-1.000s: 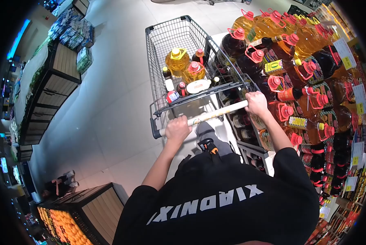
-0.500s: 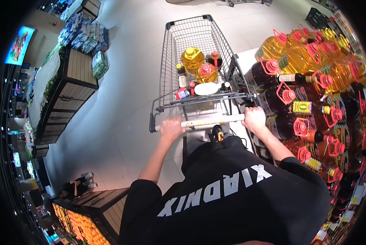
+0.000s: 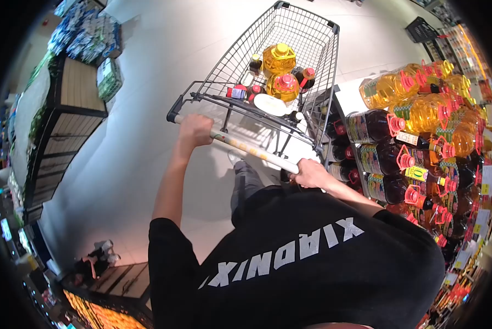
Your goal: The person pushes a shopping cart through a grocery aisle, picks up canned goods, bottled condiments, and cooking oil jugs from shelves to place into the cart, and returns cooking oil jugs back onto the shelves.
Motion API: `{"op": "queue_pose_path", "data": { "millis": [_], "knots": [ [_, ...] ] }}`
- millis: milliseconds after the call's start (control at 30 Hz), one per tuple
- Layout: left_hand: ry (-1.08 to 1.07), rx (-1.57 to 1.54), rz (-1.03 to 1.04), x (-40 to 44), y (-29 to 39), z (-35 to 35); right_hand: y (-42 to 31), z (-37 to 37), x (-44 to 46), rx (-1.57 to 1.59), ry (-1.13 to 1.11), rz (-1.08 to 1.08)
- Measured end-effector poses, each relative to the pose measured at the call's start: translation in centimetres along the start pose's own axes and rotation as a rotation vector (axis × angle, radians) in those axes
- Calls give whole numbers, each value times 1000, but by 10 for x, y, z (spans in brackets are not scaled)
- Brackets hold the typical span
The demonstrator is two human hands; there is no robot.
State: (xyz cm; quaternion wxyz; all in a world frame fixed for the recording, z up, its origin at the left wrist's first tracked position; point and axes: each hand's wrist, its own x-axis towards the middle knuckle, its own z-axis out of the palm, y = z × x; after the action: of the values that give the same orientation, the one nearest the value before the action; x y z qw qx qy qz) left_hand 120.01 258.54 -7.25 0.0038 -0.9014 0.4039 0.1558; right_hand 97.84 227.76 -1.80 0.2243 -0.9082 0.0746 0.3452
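Observation:
My left hand (image 3: 196,130) is closed around the left end of the white push handle of a shopping cart (image 3: 256,152). Near the handle's right end, my right hand (image 3: 310,173) also wraps round it. Inside the wire basket stand two big jugs of yellow oil, one with a yellow cap (image 3: 279,59) and one with a red cap (image 3: 282,86). Around them are a dark bottle with a red cap (image 3: 304,78), a small dark bottle (image 3: 255,64), a white bottle (image 3: 270,105) lying on its side, and a small red-and-blue container (image 3: 236,92).
To the right is a stacked display of oil jugs (image 3: 421,112) and dark bottles (image 3: 375,126), close to the cart. Wooden produce stands (image 3: 73,129) line the left, with stacked blue-white packs (image 3: 87,35). Oranges (image 3: 100,312) and a crouching person (image 3: 95,263) are at lower left.
The cart has turned, its front swinging to the right and its handle now slanting down to the right. Both hands stay on the handle. A leg now shows stepping at the left.

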Motion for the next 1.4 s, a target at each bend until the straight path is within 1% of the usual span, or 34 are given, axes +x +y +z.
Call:
{"op": "queue_pose_path", "data": {
  "millis": [33, 67, 100, 167, 200, 367, 433, 500, 567, 600, 633, 700, 733, 833, 867, 933, 1000, 1033, 1233, 1267, 1300, 1400],
  "knots": [
    [12, -9, 16, 10, -14, -5, -23, -14, 7, 125, -126, 134],
    [-6, 15, 33, 18, -27, -10, -43, -31, 12, 197, -254, 204],
    [-27, 45, 51, 25, -40, -15, -50, -30, 19, 207, -244, 218],
    [-62, 83, 92, 43, -63, -26, -54, -16, 36, 132, -58, 172],
    [-105, 108, 112, 52, -69, -24, -57, -12, 43, 135, -41, 190],
    [-39, 92, 203, 86, -105, -42, -91, -26, 64, 146, 31, 288],
    [-36, 85, 242, 90, -112, -38, -110, -30, 61, 144, 41, 335],
    [-37, 86, 260, 107, -120, -43, -111, -36, 71, 173, 44, 337],
    [-45, 103, 288, 122, -128, -49, -113, -44, 80, 247, 48, 386],
    [-49, 97, 296, 130, -130, -52, -113, -45, 85, 247, 103, 348],
    [-58, 107, 310, 139, -131, -55, -108, -50, 90, 265, 105, 354],
    [-59, 124, 301, 176, -139, -64, -95, -74, 117, 635, -113, 312],
    [-60, 142, 307, 187, -137, -69, -80, -74, 128, 805, -144, 262],
    [-87, 175, 350, 216, -133, -86, -58, -87, 154, 1125, -316, 77],
    [-89, 178, 348, 225, -130, -92, -50, -96, 160, 1137, -400, 87],
    [-123, 182, 360, 237, -143, -88, -49, -105, 179, 1147, -446, 94],
    [-65, 146, 379, 258, -142, -94, -45, -117, 185, 1118, -506, 100],
    [-65, 157, 397, 260, -141, -96, -46, -117, 186, 1129, -555, 64],
    [128, 106, 526, 306, -147, -91, -30, -148, 203, 1116, -540, 64],
    [207, 69, 556, 306, -151, -91, -30, -153, 204, 1095, -534, 76],
    [206, 65, 584, 316, -150, -91, -27, -159, 203, 1085, -523, 96],
    [406, -32, 667, 353, -149, -93, -12, -179, 215, 1079, -490, 75]
  ]
}}
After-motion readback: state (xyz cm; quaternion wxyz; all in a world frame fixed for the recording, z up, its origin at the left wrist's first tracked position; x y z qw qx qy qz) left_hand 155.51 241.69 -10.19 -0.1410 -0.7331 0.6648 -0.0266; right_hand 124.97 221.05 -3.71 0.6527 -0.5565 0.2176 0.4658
